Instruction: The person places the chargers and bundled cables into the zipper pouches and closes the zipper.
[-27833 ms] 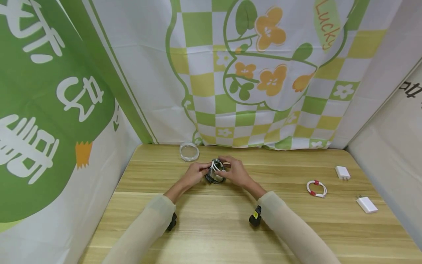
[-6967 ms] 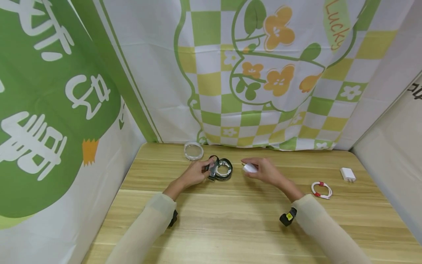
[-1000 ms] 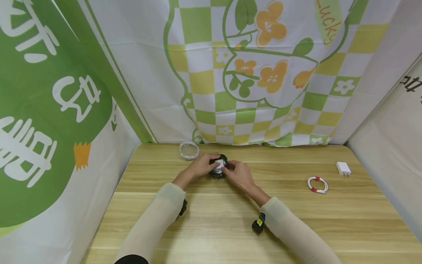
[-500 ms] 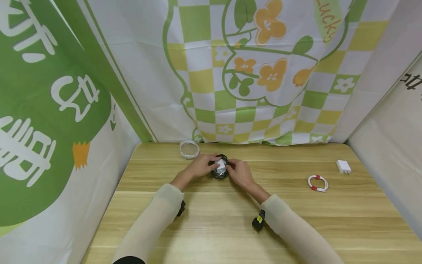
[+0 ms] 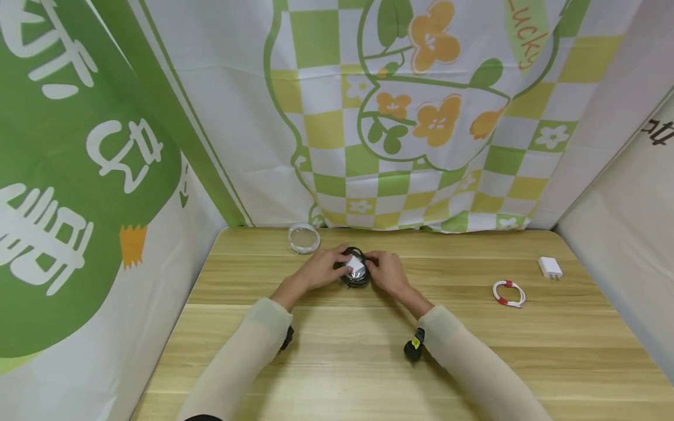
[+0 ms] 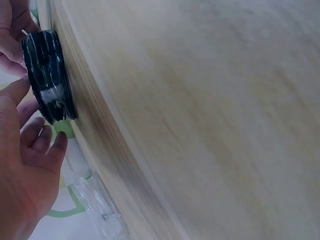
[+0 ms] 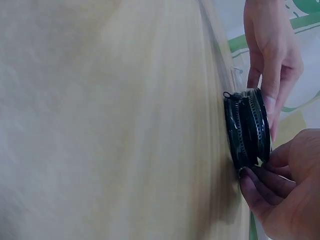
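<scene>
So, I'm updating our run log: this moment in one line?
left hand: touches black case | right hand: pinches its edge | white adapter: between hands

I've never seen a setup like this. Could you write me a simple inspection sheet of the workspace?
Surface: wood-grain table.
Job's things: dark round case, at least partly unzipped; a white block shows within its rim.
Clutter: white charger lying at the right, prongs showing.
Hands: left hand and right hand both hold the case, one from each side.
Cables: white cable coiled with red bands, near the charger; pale coil at the back, left of the case.
Surroundings: green-and-white patterned cloth hanging behind the table.
</scene>
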Demonstrator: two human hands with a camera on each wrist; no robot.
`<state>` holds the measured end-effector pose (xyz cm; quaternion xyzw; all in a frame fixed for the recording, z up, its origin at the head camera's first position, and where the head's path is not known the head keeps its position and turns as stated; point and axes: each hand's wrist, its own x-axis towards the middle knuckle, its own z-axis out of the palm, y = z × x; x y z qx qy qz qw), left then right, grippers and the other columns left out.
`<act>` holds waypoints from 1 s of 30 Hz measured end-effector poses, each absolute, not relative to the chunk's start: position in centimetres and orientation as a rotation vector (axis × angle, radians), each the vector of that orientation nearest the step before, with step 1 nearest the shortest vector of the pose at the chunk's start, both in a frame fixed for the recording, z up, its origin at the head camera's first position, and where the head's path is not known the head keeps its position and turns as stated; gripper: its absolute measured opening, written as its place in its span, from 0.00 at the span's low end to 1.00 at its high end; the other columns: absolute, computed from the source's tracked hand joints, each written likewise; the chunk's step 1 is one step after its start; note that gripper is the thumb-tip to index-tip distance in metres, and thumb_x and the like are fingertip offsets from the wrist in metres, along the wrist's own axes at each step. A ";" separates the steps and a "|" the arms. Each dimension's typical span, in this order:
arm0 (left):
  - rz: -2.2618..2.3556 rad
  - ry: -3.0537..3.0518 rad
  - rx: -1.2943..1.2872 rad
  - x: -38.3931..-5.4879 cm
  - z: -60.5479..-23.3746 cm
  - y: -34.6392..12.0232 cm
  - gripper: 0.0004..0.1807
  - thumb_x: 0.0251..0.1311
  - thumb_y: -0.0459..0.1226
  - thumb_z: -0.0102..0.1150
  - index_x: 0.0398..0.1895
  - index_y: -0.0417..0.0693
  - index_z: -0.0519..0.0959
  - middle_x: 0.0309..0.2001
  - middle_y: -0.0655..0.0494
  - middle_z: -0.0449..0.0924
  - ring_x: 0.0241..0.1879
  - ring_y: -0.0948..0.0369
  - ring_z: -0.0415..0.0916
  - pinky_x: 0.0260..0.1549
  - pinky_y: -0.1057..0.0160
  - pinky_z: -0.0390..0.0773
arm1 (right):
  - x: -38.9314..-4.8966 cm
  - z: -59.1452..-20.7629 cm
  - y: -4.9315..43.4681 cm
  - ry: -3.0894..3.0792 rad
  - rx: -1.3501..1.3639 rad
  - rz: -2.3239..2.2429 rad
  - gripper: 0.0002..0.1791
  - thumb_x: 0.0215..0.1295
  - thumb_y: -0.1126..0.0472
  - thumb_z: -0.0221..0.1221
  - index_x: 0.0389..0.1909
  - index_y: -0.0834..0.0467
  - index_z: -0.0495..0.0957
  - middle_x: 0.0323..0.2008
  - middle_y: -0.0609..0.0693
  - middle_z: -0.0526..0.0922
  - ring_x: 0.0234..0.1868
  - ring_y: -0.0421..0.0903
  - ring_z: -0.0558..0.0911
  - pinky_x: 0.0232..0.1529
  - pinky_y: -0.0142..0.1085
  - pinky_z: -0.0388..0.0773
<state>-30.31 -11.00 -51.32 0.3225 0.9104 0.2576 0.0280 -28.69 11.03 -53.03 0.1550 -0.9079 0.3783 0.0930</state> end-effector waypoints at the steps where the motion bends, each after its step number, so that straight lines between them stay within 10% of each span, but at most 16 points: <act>1: 0.788 2.815 1.018 -30.3 -51.4 -11.1 0.25 0.75 0.44 0.64 0.67 0.37 0.79 0.77 0.38 0.67 0.74 0.45 0.69 0.72 0.48 0.71 | -28.8 -53.0 11.1 -2.693 0.473 1.109 0.11 0.70 0.70 0.64 0.49 0.68 0.89 0.44 0.62 0.91 0.47 0.56 0.90 0.49 0.51 0.86; 30: 0.483 3.000 1.073 -27.3 -50.9 -10.5 0.27 0.71 0.52 0.67 0.65 0.47 0.84 0.70 0.47 0.78 0.65 0.46 0.80 0.57 0.46 0.83 | -31.3 -52.5 13.0 -2.771 0.539 1.002 0.09 0.70 0.61 0.70 0.42 0.64 0.91 0.39 0.56 0.93 0.41 0.52 0.91 0.46 0.49 0.86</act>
